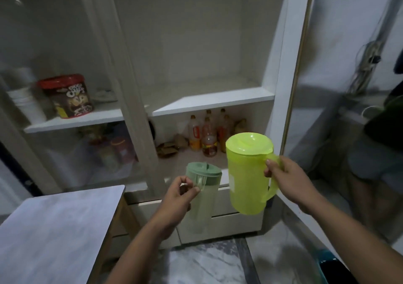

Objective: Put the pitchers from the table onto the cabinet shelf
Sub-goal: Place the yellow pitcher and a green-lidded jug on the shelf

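Note:
My right hand grips the handle of a bright lime-green pitcher with a lid, held upright in front of the open cabinet. My left hand holds the handle of a smaller, pale green pitcher with a darker green lid, lower and to the left. Both pitchers are in the air below the white cabinet shelf, whose right compartment holds nothing I can see.
The compartment below holds several bottles and packets. Behind the glass door on the left stands a red-lidded cereal tub. The open cabinet door stands at the right. A grey table top is at lower left.

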